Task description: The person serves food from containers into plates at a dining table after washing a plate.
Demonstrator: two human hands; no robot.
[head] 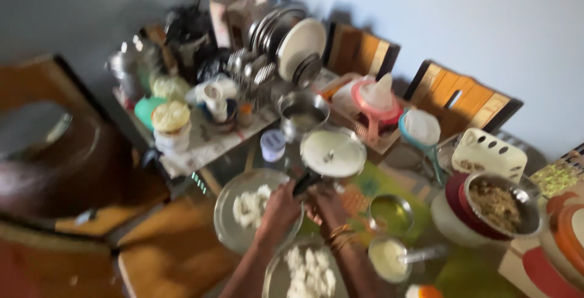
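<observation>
Blurrily, left hand (281, 205) grips 1 pan (333, 152), beside 2 plates (226, 213).

A blurred indoor view in soft, even daylight, moderately bright. Motion blur smears the whole frame, strongest at the left and lower edges, where the brown chairs (91, 213) dissolve into streaks. Nothing is crisp; edges of the plates (298, 45) and bowls are fuzzy. The pale wall (462, 18) on the right is brightly lit, while the wall (79, 12) on the left is greyer and dimmer. Dark, soft shadows fall on the right wall behind the chair backs (462, 100) and stacked dishes. The white lid (333, 152) near the centre is washed out, its surface detail lost. Both hands (304, 204) are dim and smeared.
</observation>
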